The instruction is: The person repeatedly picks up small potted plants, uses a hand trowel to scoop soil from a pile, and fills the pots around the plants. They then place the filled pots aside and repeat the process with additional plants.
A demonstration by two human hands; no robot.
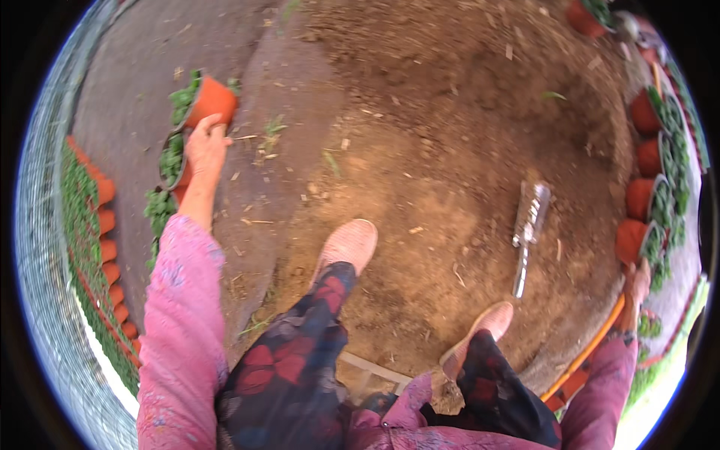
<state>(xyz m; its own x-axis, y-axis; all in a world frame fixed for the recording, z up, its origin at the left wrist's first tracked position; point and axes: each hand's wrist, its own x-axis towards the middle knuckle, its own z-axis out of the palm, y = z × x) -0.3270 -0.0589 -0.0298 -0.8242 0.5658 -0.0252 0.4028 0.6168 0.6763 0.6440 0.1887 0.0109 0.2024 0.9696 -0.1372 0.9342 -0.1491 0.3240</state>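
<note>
My left hand point(205, 147) reaches out at the left, its fingers and thumb closed against an orange plant pot point(212, 102). This pot is tilted, with a leafy green plant point(184, 101) at its mouth. Right below it, partly hidden by my wrist, more potted plants point(171, 160) continue the row. Far to the right, my right hand point(638, 284) is at the near end of another row, its fingers against an orange pot point(630, 241) with green leaves. How firmly they hold it is hard to see. A shiny metal scoop point(530, 222) lies on the bare soil between the hands.
Dark ground sheeting point(129, 73) covers the left side. A dug hollow point(534, 107) lies in the soil point(394, 163) ahead. An orange pole or hose point(588, 346) runs beside my right forearm. Rows of orange pots point(108, 247) line the far left. My pink shoes point(349, 242) stand on the soil.
</note>
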